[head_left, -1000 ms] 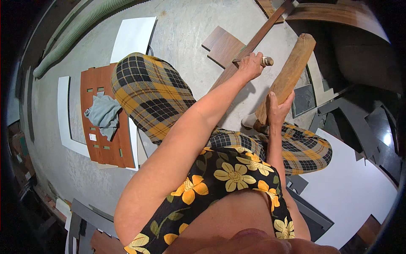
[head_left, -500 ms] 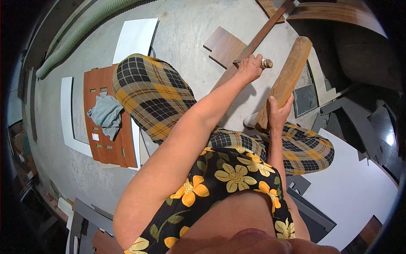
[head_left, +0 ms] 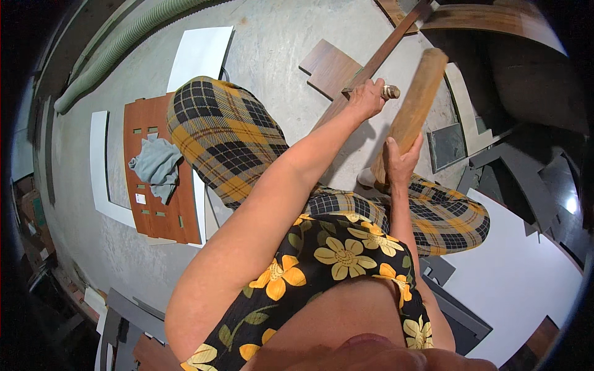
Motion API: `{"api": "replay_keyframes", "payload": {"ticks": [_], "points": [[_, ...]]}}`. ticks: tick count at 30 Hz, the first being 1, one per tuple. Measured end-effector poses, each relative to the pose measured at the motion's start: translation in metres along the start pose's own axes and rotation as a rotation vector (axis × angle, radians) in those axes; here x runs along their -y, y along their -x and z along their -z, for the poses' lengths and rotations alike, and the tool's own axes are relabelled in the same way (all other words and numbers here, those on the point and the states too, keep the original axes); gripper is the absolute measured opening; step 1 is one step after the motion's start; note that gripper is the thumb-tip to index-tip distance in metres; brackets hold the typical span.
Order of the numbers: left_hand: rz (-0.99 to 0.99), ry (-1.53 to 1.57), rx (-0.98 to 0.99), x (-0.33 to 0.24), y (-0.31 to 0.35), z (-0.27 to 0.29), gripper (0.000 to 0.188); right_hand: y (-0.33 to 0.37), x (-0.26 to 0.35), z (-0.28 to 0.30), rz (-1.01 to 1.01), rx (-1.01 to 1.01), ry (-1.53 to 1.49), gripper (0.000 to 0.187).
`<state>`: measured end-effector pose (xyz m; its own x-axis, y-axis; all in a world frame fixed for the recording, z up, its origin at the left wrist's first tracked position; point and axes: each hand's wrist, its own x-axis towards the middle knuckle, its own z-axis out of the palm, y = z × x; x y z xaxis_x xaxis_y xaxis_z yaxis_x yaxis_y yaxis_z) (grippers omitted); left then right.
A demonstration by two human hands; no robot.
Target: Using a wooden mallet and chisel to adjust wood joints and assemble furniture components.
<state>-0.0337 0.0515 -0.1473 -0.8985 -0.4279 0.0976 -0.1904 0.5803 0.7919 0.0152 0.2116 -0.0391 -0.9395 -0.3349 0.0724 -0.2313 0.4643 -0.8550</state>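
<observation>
Both grips were clamped: left hand [head_left: 366, 100] on chisel [head_left: 390, 92], right hand [head_left: 403, 162] near it on wooden club [head_left: 417, 102]; misaimed swings risked bruises.

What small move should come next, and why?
Probably a light tap of the wood block on the tool, at its handle end: the right hand grips the block near that end, apart in this view, while the left hand holds the tool, its tip seemingly at the wood strip.
</observation>
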Motion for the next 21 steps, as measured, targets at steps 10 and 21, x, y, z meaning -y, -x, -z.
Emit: {"api": "replay_keyframes", "payload": {"ticks": [10, 21], "points": [[-0.01, -0.016, 0.022, -0.007, 0.004, 0.0, 0.031, 0.004, -0.013, -0.006, -0.114, 0.105, 0.017, 0.06], [-0.049, -0.015, -0.008, -0.003, 0.007, -0.002, 0.033, -0.001, 0.0, 0.002, -0.029, -0.041, -0.017, 0.064]]}}
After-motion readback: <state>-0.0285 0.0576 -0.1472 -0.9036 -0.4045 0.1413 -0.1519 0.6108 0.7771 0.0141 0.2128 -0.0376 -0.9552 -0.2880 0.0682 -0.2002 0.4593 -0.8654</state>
